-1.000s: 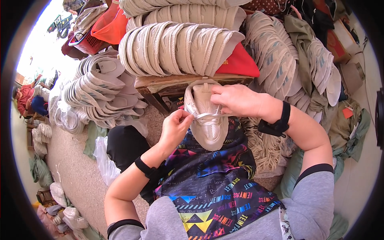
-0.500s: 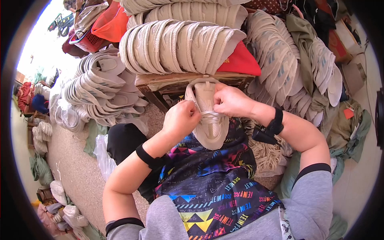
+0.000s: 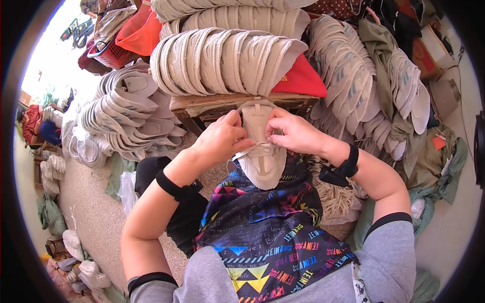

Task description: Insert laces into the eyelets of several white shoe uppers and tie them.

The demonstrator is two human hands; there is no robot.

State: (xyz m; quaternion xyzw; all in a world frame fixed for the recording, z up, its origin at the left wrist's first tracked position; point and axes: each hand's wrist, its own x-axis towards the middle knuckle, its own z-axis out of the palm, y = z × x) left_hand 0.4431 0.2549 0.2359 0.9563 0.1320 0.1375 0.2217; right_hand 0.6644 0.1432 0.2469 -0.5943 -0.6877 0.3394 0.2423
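A worn wooden bench (image 3: 212, 105) carries a fanned row of beige mesh shoe uppers (image 3: 222, 60) and a red cloth (image 3: 300, 81). Left of the bench lie stacked pale grey shoe uppers (image 3: 126, 116); behind it sits a red plastic basket (image 3: 113, 53). Right of the bench, olive-green fabric (image 3: 379, 45) drapes over more uppers, with a bundle of cream laces (image 3: 333, 194) below.

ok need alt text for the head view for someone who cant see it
Seen from above, a person's left hand and right hand pinch the white lace on a pale beige shoe upper resting on a colourful patterned cloth in their lap. Stacks of similar uppers are piled on a wooden bench and around it.
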